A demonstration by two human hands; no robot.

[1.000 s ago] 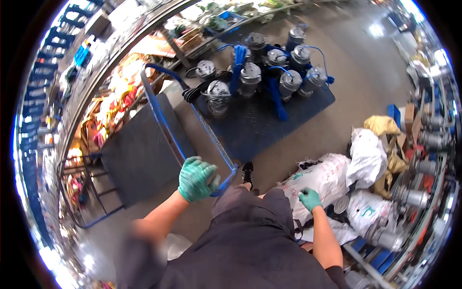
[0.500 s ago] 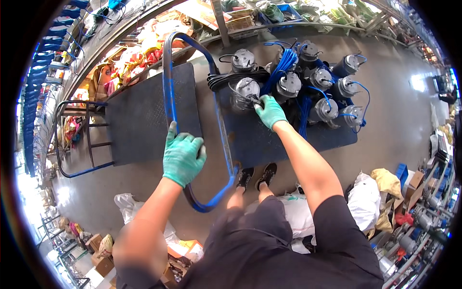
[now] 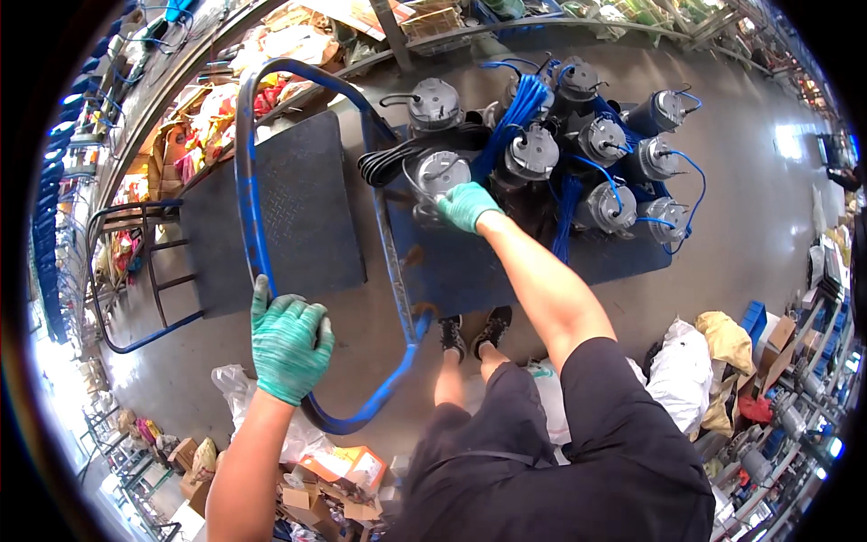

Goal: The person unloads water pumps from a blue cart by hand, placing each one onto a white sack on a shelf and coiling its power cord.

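Note:
My left hand [image 3: 291, 350], in a green glove, is wrapped round the blue tubular handle [image 3: 250, 203] of a flatbed cart. This handle is a big rounded loop standing up at the cart's left end. On the dark cart deck [image 3: 470, 275] several grey cylindrical pumps with cables stand close together. My right hand [image 3: 470, 207], also gloved in green, is closed at the near right side of the leftmost front pump [image 3: 442, 172]; its fingertips are partly hidden. A coil of black cable [image 3: 406, 155] lies behind that pump, by the handle. Bundled blue cable [image 3: 519, 117] runs between the other pumps.
A second flatbed cart [image 3: 271, 217] with its own handle [image 3: 149, 321] stands to the left. Behind are metal-framed bins [image 3: 280, 54] full of packaging. White sacks [image 3: 682, 375] and open cardboard boxes [image 3: 777, 348] lie near right. An orange-white box [image 3: 348, 465] sits near my left arm.
The handle and my left hand have shifted left and towards me. My right hand has moved slightly left, and the leftmost front pump also appears a little further left.

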